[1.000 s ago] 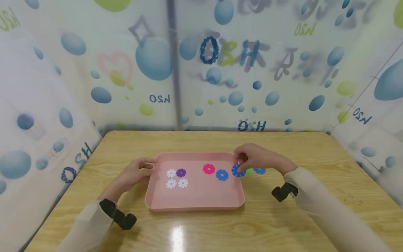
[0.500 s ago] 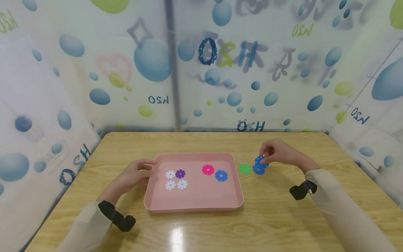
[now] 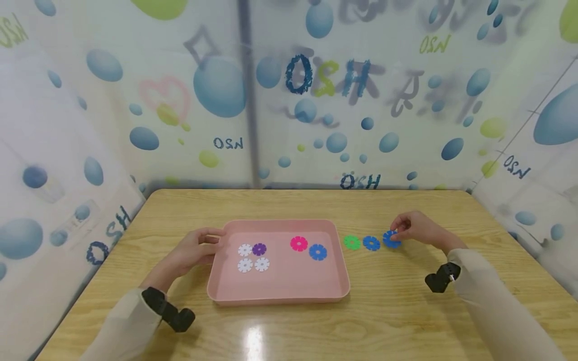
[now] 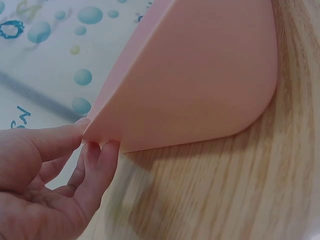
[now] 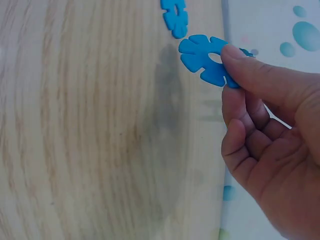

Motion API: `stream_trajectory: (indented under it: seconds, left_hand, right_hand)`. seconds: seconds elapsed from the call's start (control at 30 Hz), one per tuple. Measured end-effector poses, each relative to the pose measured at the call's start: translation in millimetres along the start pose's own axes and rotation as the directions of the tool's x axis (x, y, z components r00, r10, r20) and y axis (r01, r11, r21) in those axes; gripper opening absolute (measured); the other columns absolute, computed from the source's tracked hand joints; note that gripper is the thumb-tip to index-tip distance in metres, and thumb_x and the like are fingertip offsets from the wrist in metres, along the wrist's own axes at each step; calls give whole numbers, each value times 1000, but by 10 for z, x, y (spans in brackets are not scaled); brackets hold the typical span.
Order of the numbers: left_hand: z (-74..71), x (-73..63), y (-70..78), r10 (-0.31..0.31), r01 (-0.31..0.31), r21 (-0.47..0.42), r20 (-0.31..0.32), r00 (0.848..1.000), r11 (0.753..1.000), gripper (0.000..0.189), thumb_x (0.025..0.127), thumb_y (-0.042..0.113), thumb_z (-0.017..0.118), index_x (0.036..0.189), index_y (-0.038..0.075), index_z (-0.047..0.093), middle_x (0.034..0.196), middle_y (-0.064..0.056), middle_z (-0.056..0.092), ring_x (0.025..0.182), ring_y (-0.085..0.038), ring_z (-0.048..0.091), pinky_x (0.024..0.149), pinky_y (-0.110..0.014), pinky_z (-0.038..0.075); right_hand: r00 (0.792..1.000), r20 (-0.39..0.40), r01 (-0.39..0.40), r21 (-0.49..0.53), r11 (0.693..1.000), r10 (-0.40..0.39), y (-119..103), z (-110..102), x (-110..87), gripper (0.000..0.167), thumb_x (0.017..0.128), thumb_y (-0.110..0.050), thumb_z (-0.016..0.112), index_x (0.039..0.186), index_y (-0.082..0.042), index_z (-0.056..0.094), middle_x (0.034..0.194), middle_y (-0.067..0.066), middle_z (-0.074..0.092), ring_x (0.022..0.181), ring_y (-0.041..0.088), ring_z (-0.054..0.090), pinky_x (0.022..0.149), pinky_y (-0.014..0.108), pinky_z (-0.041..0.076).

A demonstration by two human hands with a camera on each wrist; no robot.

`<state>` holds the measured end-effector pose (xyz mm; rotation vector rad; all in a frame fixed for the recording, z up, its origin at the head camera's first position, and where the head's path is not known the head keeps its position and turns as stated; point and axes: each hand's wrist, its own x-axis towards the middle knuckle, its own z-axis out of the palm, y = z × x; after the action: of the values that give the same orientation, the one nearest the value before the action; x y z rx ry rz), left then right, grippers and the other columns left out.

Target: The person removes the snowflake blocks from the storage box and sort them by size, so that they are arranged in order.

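My right hand [image 3: 420, 229] pinches a blue interlocking snowflake disc [image 5: 200, 54] between thumb and fingers, just above the table. Left of it on the wood lie another blue disc [image 3: 371, 243] and a green disc [image 3: 351, 242], in a row with it. At the left end of the pink tray [image 3: 280, 288], my left hand [image 3: 195, 249] pinches the rim, as the left wrist view shows. Inside the tray are a pink disc [image 3: 298, 244], a third blue disc [image 3: 318, 252], a purple disc [image 3: 259, 249] and three white discs [image 3: 245, 265].
The wooden table [image 3: 406, 311] runs out on both sides of the tray. Behind it hangs a patterned curtain [image 3: 180, 125], which also closes in the left and right sides.
My right hand has carried the blue disc from over the tray's right edge rightward past the other blue disc, and lower over the table. The left hand stays on the rim.
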<state>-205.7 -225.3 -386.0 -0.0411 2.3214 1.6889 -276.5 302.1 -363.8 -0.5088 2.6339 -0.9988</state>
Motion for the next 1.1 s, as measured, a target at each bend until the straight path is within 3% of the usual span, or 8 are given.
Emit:
stream_trajectory:
  seconds: [0.6, 0.9, 1.1]
  left_hand:
    - [-9, -5, -8, 13, -13, -35, 21, 1000, 999, 42, 90, -1, 54, 130, -7, 43, 123, -27, 40, 96, -25, 57, 80, -34, 51]
    - [-9, -4, -3, 9, -8, -36, 18, 1000, 999, 42, 90, 0, 54, 130, -6, 43, 123, -26, 40, 95, -23, 57, 79, -34, 52]
    - [-8, -8, -3, 14, -13, -38, 18, 1000, 999, 42, 90, 0, 55, 130, -7, 43, 123, -26, 41, 94, -23, 57, 80, -34, 52]
  right_hand:
    - [995, -37, -92, 28, 995, 93, 237, 123, 64, 30, 79, -18, 72, 96, 6, 63, 79, 3, 58, 71, 16, 49, 60, 25, 44]
    - [1000, 1, -5, 18, 1000, 5, 285, 122, 77, 31, 78, -24, 73, 90, 4, 66, 79, 5, 61, 71, 16, 52, 63, 26, 46]
    - [996, -2, -88, -6, 996, 88, 232, 162, 86, 28, 80, -15, 71, 96, 8, 64, 84, 6, 62, 75, 18, 51, 67, 28, 47]
